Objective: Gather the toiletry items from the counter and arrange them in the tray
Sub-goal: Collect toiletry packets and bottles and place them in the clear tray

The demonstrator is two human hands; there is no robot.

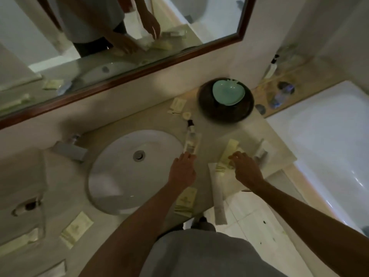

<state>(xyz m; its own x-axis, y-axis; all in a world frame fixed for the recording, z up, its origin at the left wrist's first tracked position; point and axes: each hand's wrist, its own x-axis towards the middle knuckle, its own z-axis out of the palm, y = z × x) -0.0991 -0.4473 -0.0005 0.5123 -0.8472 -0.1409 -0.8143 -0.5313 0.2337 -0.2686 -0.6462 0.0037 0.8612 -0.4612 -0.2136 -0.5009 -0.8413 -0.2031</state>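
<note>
My left hand point(182, 170) reaches forward beside the sink, its fingertips touching the near end of a small clear bottle with a dark cap point(190, 140) that lies on the counter. My right hand point(247, 168) is curled over a pale yellow packet point(224, 159), with thumb and fingers pinched on it. That packet lies at the near edge of a shallow pale tray point(279, 150) on the counter's right end. A second yellow packet point(232, 145) and a white item point(261, 150) lie inside it. A long white tube point(219, 198) overhangs the counter's front edge.
A yellow sachet point(185, 200) lies under my left forearm and another sachet point(76, 229) lies left of the white sink point(111, 176). Small sachets point(177, 104) and a round cap point(186, 115) sit near the dark wooden bowl point(239, 114) holding a green dish point(228, 92). Bathtub point(319, 146) at right.
</note>
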